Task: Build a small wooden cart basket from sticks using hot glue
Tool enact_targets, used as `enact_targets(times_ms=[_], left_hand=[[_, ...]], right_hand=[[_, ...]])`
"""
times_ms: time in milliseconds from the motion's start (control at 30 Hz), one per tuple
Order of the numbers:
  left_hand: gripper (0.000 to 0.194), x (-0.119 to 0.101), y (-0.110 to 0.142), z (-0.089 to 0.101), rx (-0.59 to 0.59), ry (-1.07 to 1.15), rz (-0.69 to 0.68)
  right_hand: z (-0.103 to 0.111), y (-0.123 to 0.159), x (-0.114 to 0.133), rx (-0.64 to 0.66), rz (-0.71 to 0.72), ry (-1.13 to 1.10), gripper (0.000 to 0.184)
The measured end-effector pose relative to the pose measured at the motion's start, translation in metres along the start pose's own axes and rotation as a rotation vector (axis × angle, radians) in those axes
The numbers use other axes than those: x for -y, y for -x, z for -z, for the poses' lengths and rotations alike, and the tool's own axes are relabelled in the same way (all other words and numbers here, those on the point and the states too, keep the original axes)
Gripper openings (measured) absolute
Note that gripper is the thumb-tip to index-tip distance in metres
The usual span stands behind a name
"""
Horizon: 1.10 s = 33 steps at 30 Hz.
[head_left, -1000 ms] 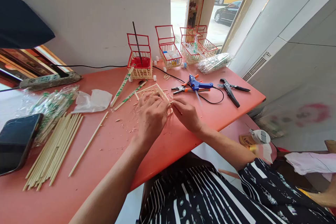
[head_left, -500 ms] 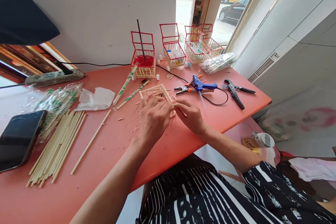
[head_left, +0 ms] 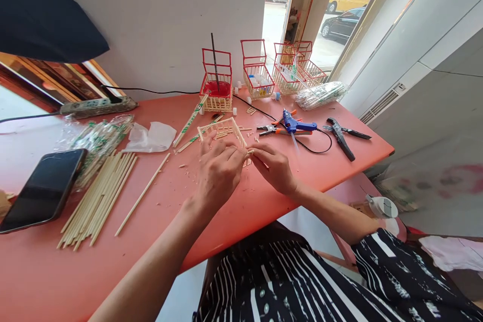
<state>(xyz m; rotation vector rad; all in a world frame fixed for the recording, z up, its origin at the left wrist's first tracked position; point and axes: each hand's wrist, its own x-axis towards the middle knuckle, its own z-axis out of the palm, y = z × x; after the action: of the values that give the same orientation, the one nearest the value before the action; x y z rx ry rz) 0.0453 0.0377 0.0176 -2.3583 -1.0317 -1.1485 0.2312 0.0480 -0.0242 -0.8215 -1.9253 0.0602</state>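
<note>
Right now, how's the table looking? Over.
Left hand and right hand meet at the stick basket; grip unclear. Left hand hides part of it. Glue gun lies beyond.

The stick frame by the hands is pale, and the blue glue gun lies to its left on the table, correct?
Wrong side: in the head view, the blue glue gun lies to the right of the pale stick frame on the table.

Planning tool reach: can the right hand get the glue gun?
Likely yes: nothing seems to stand between the right hand and glue gun, though that hand appears to pinch a stick piece.
</note>
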Motion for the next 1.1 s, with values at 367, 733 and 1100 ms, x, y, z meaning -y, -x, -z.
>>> enact_targets(times_ms=[367, 733, 1100], left_hand=[[0.009, 0.015, 0.021, 0.036, -0.023, -0.075, 0.033], [0.014, 0.011, 0.037, 0.027, 0.029, -0.002, 0.058], [0.01, 0.007, 0.028, 0.034, 0.051, 0.069, 0.105]], right_hand=[[-0.026, -0.017, 0.017, 0.072, 0.099, -0.113, 0.019], [-0.025, 0.0, 0.014, 0.153, 0.035, -0.117, 0.023], [-0.02, -0.002, 0.02, 0.13, 0.041, -0.11, 0.019]])
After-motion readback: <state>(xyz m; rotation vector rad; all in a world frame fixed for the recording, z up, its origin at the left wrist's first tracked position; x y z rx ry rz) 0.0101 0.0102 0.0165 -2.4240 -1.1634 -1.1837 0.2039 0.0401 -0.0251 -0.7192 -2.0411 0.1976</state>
